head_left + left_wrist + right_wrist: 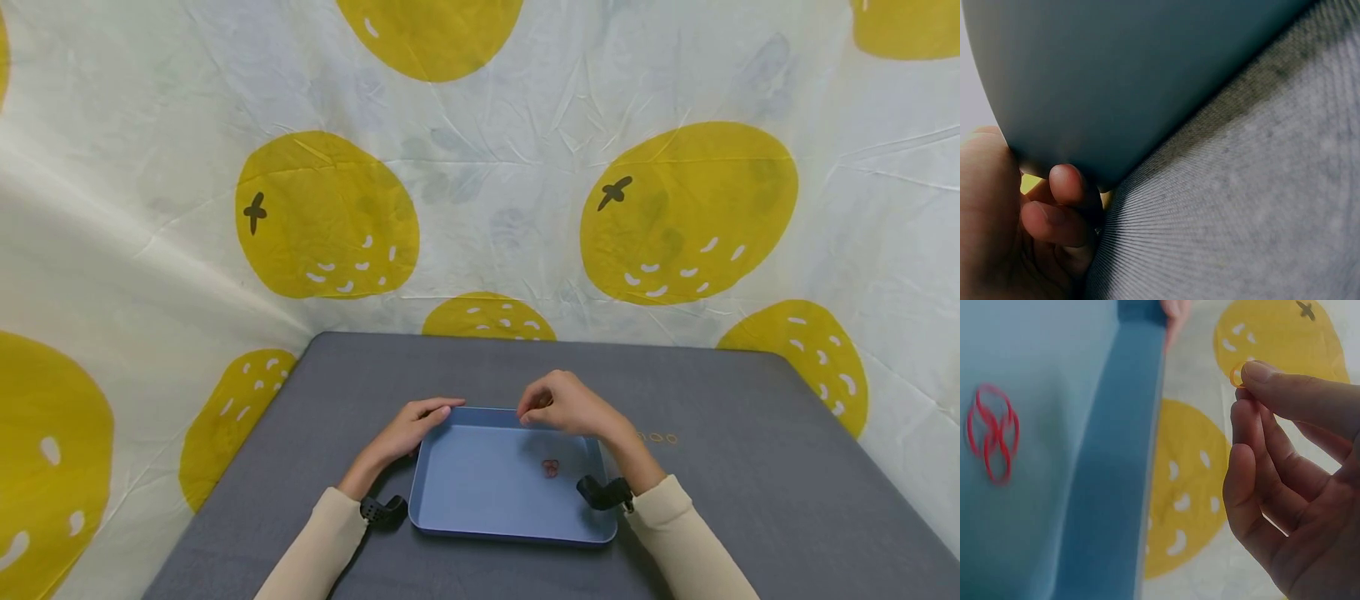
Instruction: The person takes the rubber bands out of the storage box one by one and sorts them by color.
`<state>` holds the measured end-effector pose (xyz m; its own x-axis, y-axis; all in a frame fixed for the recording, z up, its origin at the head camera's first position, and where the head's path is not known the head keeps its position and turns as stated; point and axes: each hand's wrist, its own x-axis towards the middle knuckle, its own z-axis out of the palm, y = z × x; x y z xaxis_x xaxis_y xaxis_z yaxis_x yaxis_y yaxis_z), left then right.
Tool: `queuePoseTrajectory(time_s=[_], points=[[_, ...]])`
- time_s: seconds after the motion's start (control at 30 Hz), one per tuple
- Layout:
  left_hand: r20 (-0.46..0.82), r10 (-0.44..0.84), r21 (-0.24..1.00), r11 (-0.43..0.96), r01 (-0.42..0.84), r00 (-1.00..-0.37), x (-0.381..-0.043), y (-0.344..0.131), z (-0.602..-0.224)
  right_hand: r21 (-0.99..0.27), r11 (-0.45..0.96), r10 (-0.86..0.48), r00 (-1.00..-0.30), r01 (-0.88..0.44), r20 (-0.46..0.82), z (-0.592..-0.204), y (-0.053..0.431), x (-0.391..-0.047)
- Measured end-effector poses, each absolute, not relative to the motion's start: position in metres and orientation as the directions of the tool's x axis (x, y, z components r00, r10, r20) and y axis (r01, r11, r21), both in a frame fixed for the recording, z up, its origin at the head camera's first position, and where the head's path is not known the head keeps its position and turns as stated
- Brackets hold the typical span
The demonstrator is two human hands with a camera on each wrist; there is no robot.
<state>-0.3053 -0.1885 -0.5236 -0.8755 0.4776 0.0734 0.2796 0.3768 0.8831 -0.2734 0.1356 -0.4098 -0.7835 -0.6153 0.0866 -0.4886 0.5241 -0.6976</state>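
Note:
A shallow blue tray [480,492] lies on the dark grey table. My left hand [411,429] grips its far left corner, the thumb at the rim and the fingers curled against the outside wall, as the left wrist view shows. Above the far right part of the tray, my right hand [566,404] pinches a small yellow-orange rubber band [1232,375] between thumb and index finger; part of the loop sticks out past the fingertips. Inside the tray, toward the right, several red rubber bands [551,468] lie together, their loops overlapping in a clover-like shape.
Several small orange loops [657,442] lie in a row on the table [750,467], right of the tray and partly behind my right forearm. A white curtain [495,208] printed with big yellow fruit hangs behind and beside the table. Each wrist wears a black camera [603,493].

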Motion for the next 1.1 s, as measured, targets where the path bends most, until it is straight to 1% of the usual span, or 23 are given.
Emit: queuePoseTrajectory(time_s=[0.2,0.37,0.63,0.83,1.1], points=[[0.079,0.486,0.883,0.371,0.287,-0.871,-0.307,-0.187,-0.524,-0.701,0.53,-0.564,-0.816,-0.477,0.128,-0.406,0.164,-0.272],[0.081,0.495,0.887,0.359,0.289,-0.865,-0.309,-0.185,-0.525,-0.715,0.543,-0.514,-0.848,-0.441,0.132,-0.406,0.188,-0.269],[0.081,0.49,0.888,0.359,0.286,-0.868,-0.308,-0.185,-0.525,-0.69,0.597,-0.447,-0.884,-0.411,0.139,-0.404,0.221,-0.264],[0.081,0.498,0.893,0.348,0.285,-0.863,-0.307,-0.187,-0.524,-0.674,0.617,-0.418,-0.895,-0.406,0.156,-0.405,0.242,-0.26],[0.079,0.498,0.9,0.337,0.277,-0.863,-0.305,-0.188,-0.521,-0.678,0.611,-0.412,-0.896,-0.407,0.167,-0.41,0.263,-0.26]])
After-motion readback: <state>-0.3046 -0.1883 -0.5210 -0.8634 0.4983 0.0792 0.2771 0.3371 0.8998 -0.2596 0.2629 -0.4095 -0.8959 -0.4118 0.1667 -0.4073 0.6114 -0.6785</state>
